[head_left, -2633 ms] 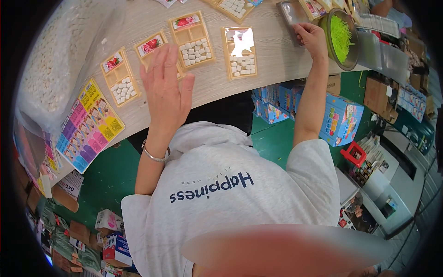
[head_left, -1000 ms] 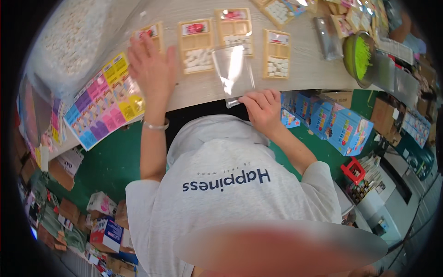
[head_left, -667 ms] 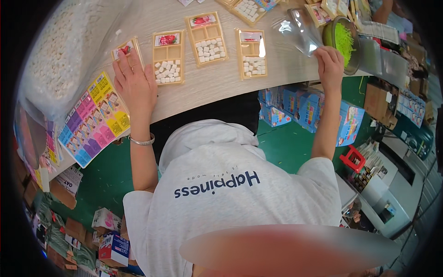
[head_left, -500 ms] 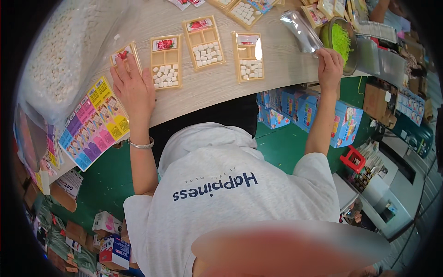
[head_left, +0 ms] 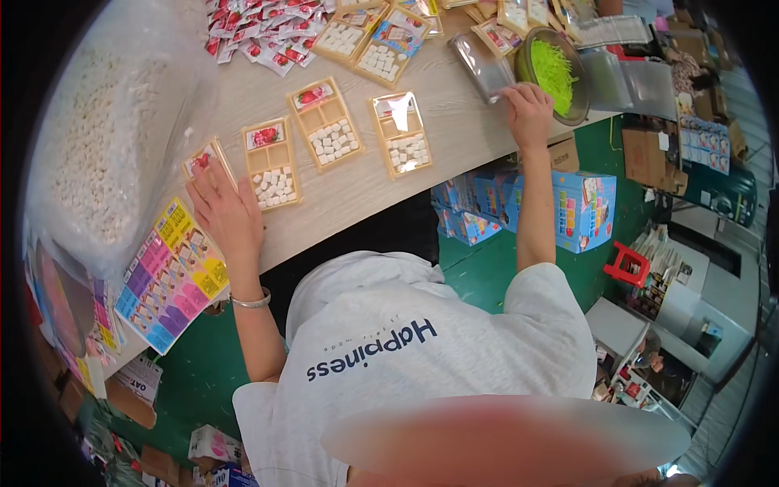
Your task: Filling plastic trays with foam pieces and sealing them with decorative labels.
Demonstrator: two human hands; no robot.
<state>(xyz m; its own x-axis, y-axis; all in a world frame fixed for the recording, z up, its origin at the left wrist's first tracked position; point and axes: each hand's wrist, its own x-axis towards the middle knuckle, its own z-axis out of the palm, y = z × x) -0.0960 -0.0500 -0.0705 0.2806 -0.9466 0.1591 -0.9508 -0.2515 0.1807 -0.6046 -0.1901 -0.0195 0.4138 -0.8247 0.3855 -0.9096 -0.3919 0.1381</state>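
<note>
My left hand [head_left: 230,213] lies with its fingers stretched out over the leftmost wooden-coloured tray [head_left: 213,152], hiding most of it. To its right stand a second tray [head_left: 279,154], a third tray [head_left: 333,113] and a fourth tray [head_left: 397,143]. Small white cubes fill the near half of each of these three, and red-and-white sachets lie in the far compartments of the second and third. Glare covers the far part of the fourth. At the right, the fingers of my right hand [head_left: 531,116] pinch the near end of a clear plastic cover [head_left: 480,65].
A large bag of white cubes [head_left: 97,154] stands at the left, beside colourful printed sheets [head_left: 173,276]. Many sachets [head_left: 272,31] and more filled trays [head_left: 380,61] lie at the back. A metal bowl [head_left: 581,99] of green shreds stands right of my right hand.
The view has shifted, so the table sits lower in the picture and more sachets show at the back. Both hands keep about the same places on the table.
</note>
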